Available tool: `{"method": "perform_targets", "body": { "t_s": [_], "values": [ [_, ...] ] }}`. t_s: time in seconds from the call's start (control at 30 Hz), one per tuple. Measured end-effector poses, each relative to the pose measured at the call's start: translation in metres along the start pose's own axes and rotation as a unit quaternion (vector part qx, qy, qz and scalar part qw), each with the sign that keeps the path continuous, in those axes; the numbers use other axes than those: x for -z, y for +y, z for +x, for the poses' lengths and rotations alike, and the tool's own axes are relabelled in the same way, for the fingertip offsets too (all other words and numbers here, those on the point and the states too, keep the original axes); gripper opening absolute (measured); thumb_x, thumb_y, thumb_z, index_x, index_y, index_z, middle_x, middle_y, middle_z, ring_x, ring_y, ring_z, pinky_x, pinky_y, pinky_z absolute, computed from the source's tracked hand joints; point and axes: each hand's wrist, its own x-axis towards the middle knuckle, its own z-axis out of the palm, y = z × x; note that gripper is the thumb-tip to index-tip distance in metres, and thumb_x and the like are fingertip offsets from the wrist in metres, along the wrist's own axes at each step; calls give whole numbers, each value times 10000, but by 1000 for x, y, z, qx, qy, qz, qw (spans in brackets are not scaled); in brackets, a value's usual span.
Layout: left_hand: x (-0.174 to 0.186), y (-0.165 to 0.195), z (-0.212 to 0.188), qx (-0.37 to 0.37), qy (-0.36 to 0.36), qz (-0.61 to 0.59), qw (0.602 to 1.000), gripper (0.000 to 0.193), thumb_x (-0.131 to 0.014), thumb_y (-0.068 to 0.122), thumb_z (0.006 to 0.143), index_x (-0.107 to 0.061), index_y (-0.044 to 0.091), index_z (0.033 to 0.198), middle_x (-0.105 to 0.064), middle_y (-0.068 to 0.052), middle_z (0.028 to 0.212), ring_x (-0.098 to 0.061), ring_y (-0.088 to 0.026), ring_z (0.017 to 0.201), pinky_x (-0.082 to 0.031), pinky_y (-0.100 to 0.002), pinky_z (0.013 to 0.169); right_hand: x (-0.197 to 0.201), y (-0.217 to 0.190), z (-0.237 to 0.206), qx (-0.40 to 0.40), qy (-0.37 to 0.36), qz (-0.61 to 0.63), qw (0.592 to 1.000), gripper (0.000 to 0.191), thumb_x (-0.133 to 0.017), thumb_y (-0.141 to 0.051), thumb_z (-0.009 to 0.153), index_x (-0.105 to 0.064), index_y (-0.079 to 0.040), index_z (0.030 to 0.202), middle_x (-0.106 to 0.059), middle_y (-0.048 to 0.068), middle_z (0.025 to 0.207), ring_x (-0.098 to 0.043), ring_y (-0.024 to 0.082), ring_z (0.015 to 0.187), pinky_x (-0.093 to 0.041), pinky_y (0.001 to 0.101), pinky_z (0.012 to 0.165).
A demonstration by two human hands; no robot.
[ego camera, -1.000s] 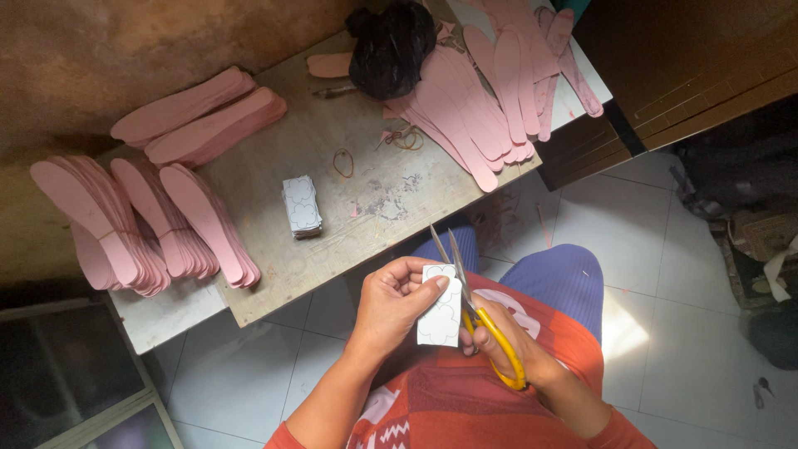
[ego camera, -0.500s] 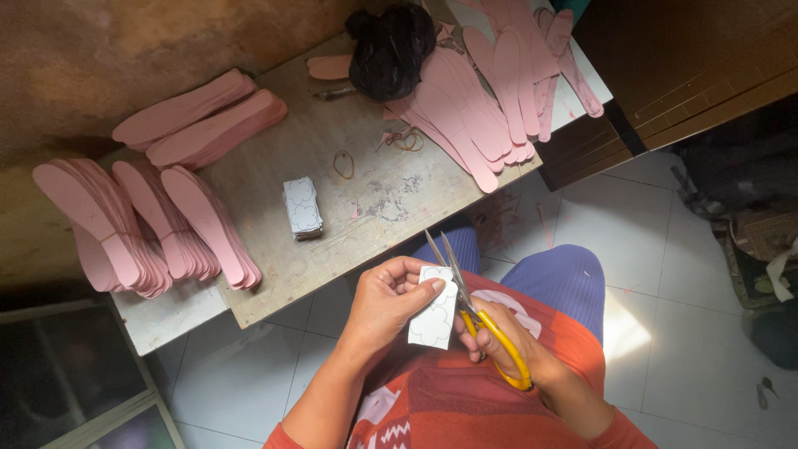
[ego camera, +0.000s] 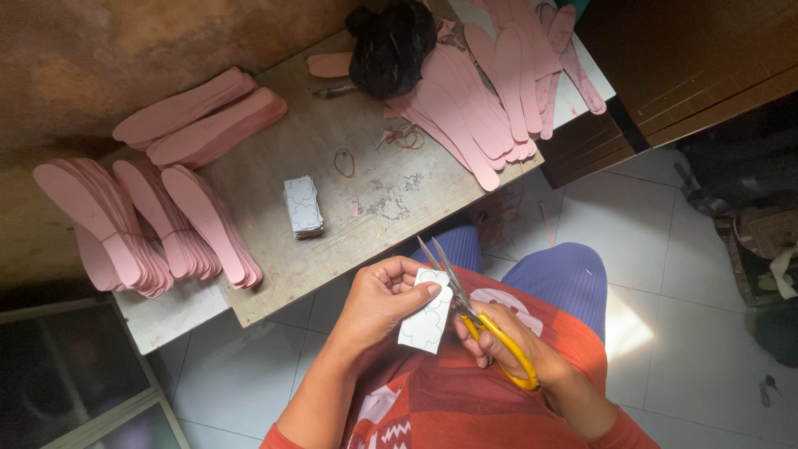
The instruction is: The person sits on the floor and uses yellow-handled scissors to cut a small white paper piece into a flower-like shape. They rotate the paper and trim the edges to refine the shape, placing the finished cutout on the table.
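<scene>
My left hand [ego camera: 381, 301] pinches a small white paper piece [ego camera: 426, 323] with a drawn wavy outline, held over my lap. My right hand [ego camera: 499, 338] grips yellow-handled scissors [ego camera: 474, 316], whose blades are parted at the paper's upper right edge. On the worn table [ego camera: 366, 208] in front of me lies a small stack of similar white cut pieces [ego camera: 303, 206]. Two rubber bands [ego camera: 343, 162] lie near it.
Stacks of pink shoe insoles [ego camera: 145, 224] sit on the table's left, more [ego camera: 204, 120] behind them, and a fanned pile [ego camera: 490, 91] at the right. A black plastic bag [ego camera: 391, 46] rests at the back. Brown wooden furniture [ego camera: 706, 66] stands right; white tiled floor [ego camera: 690, 333] below.
The scissors and paper have shifted slightly; the blades stay at the paper's edge while my left hand has turned the piece a little.
</scene>
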Motion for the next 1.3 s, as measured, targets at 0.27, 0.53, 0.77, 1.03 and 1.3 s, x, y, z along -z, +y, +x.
{"method": "perform_targets", "body": {
  "t_s": [0.27, 0.53, 0.77, 1.03, 1.3],
  "values": [
    [-7, -12, 8, -48, 17, -18, 999, 199, -714, 93, 928, -655, -1, 1093, -728, -55, 949, -693, -64, 829, -568, -220, 751, -5, 7, 2, -12, 35, 50, 998, 763, -475, -822, 871, -550, -71, 985, -516, -16, 723, -503, 78, 601, -422, 227, 528],
    [-24, -20, 9, -64, 65, 14, 996, 172, -711, 129, 933, -670, -16, 1014, -751, -69, 850, -679, -99, 678, -551, -235, 624, -6, 23, 3, 38, 46, 0, 998, 738, -390, -731, 982, -565, -40, 1171, -535, 13, 844, -536, 94, 723, -509, 243, 645],
    [-27, -18, 8, -67, 56, 49, 995, 160, -737, 98, 919, -672, -20, 1005, -742, -59, 856, -667, -59, 709, -542, -222, 619, -4, 27, 1, 68, 42, -33, 996, 866, -366, -712, 996, -379, -6, 1497, -526, 23, 918, -510, 103, 786, -513, 245, 713],
    [-22, -16, 6, -52, 52, 52, 996, 168, -748, 96, 912, -684, -26, 1008, -746, -70, 846, -666, -69, 706, -531, -216, 605, -3, 22, -1, 44, 40, -14, 998, 787, -374, -768, 962, -555, -28, 1162, -514, 27, 877, -517, 92, 751, -518, 247, 672],
    [-19, -12, 4, -46, 57, 57, 996, 183, -754, 70, 875, -685, -25, 1016, -762, -73, 895, -702, -79, 776, -559, -212, 679, -4, 16, -1, -5, 40, 0, 999, 826, -395, -872, 857, -549, -78, 1023, -506, -12, 749, -508, 79, 628, -462, 224, 566]
  ]
}}
